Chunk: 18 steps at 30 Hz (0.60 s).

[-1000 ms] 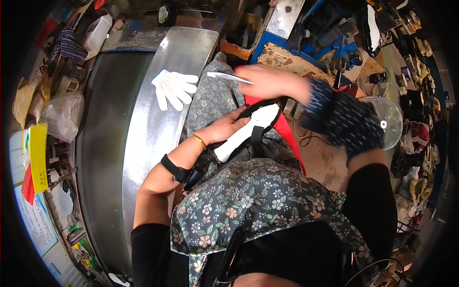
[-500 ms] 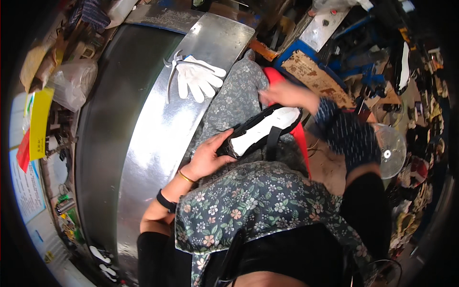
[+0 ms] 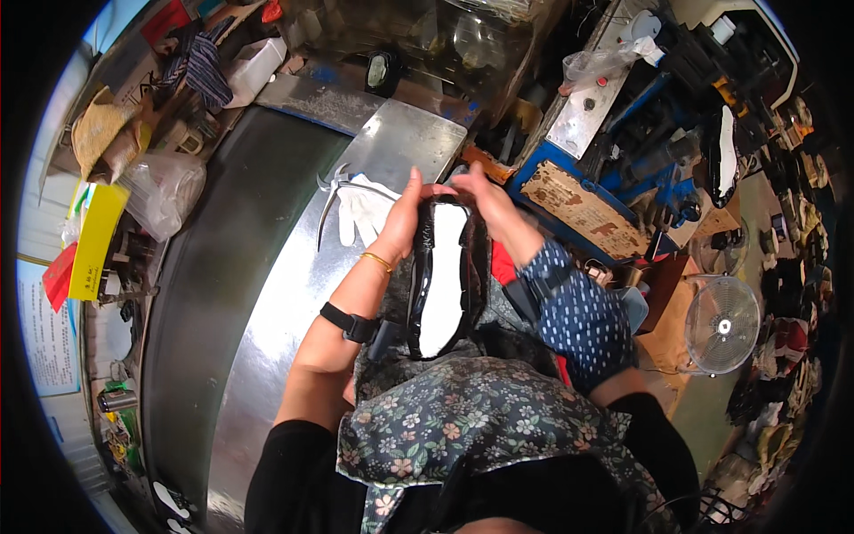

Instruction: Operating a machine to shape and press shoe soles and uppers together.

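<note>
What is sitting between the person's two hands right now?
In the head view, the far end of a black shoe with a white sole face lies between the left hand and the right hand.

Before me, a shiny black shoe (image 3: 442, 280) points near to far, its white-covered underside facing up.

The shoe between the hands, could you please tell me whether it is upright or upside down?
Upside down: the shoe has its white underside facing the camera.
</note>
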Each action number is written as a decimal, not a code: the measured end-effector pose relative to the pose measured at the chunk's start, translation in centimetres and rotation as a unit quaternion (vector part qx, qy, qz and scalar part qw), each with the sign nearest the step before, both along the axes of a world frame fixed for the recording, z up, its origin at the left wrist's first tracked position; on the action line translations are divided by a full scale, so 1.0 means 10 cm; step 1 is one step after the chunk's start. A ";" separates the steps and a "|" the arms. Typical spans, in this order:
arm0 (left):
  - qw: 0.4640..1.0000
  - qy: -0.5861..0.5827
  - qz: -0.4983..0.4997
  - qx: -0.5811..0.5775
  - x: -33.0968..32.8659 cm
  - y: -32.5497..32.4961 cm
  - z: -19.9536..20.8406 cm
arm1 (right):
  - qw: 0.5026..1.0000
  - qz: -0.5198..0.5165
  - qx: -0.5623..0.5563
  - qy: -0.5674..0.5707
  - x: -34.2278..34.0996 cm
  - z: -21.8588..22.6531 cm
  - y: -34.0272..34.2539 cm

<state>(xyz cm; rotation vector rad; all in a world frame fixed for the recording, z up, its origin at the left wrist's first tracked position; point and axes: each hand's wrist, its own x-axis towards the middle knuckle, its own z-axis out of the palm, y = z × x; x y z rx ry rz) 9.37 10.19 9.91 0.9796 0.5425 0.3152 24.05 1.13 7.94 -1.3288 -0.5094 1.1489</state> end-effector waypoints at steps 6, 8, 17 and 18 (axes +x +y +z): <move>0.876 0.263 0.022 0.403 -0.14 0.12 0.11 | 0.850 0.052 -0.128 -0.509 -0.44 0.32 0.44; 0.796 0.366 -0.062 0.478 -0.12 0.16 0.33 | 0.929 -0.008 -0.064 -0.363 -0.43 0.26 0.53; 0.995 0.075 0.032 0.062 -1.18 -0.99 0.01 | 0.957 0.189 0.156 0.157 -0.37 0.40 0.28; 0.996 0.080 0.019 0.030 -1.23 -0.95 0.04 | 0.958 0.226 0.126 0.124 -0.41 0.55 0.28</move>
